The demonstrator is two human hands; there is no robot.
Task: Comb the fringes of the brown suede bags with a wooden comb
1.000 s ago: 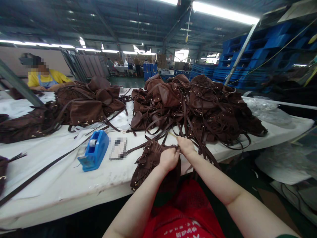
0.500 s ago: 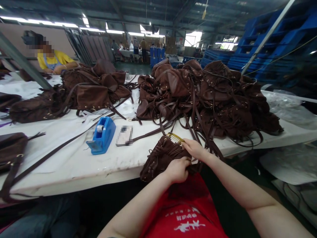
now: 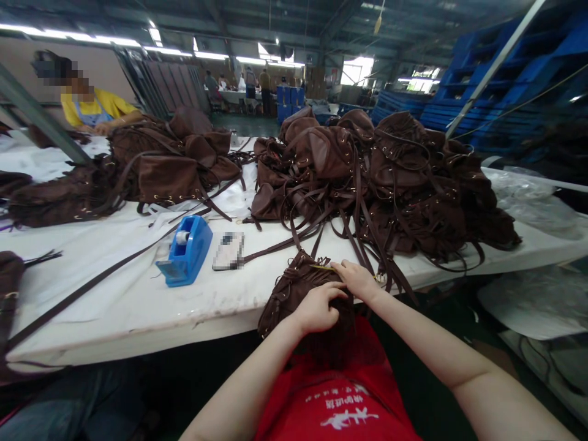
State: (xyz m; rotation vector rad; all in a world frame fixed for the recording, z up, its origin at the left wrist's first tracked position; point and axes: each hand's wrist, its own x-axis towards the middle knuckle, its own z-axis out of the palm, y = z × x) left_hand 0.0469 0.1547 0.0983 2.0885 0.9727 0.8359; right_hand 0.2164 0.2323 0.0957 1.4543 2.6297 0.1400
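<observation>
In the head view, the person's right hand has its grip pinching one end of a thin yellow comb, seen nearly edge-on over a dark brown fringed bag. This bag lies at the near edge of the white-covered surface, against the person's red apron. The left hand rests on it, fingers bent; whether its grip pinches any fringe cannot be told. A blue tape dispenser stands to the left, beside a phone.

Dark ceiling, lit strip lights, bright window, green floor
</observation>
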